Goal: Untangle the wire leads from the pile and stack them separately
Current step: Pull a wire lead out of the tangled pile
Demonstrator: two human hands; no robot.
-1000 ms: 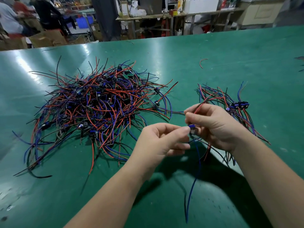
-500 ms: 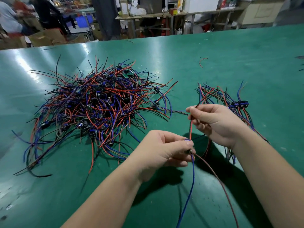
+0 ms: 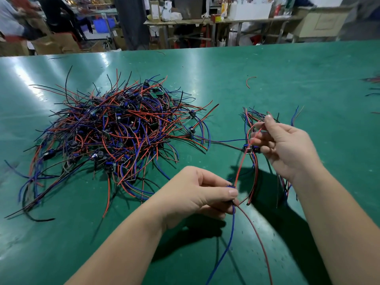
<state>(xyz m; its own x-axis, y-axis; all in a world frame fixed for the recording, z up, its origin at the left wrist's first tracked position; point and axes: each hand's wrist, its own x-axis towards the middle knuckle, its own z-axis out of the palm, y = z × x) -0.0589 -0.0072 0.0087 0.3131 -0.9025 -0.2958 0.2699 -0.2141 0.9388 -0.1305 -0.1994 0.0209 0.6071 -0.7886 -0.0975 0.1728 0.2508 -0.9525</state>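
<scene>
light: bright overhead | glare: table (image 3: 26, 75) (left side) | edges: blurred, bowed

A pile (image 3: 115, 130) of wire leads is lying left on the table (image 3: 287, 68), a smaller stack (image 3: 249, 117) right, behind the right hand (image 3: 287, 149); a lead (image 3: 240, 168) is running down to the nearer left hand (image 3: 197, 194).

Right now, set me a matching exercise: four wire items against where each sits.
1 large tangled pile of red, blue and black wire leads
2 short curved red wire scrap
3 long blue wire
4 small sorted bundle of leads

A hanging from left hand
B alone, far side of green table
C left of both hands
D behind right hand

Pairs: 1-C, 2-B, 3-A, 4-D
</scene>
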